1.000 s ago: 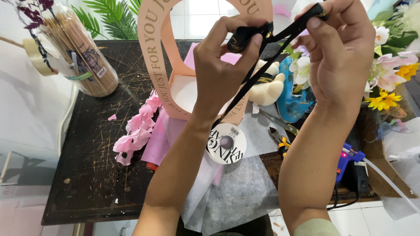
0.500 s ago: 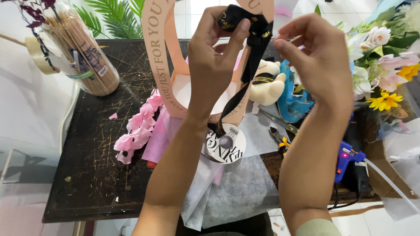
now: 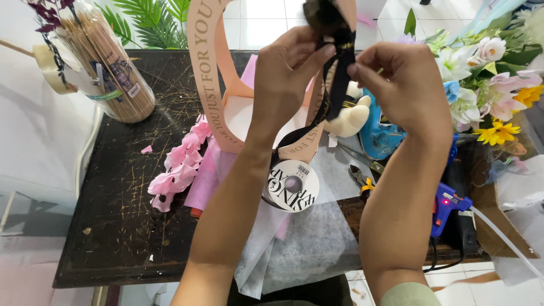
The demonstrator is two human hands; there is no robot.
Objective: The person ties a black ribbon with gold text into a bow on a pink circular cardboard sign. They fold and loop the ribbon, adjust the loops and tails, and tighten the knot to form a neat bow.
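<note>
Head view | both hands [image 3: 345,85] pinch black ribbon [image 3: 339,85] between them | bow blurred, probably knotted

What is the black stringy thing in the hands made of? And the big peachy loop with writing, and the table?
The black ribbon looks like woven satin fabric: thin, floppy, slightly shiny, pinched by the left hand and right hand. The peach handle seems stiff matte card or thin plastic, since it holds its curve. The table looks like dark painted wood, scratched pale in places.
</note>
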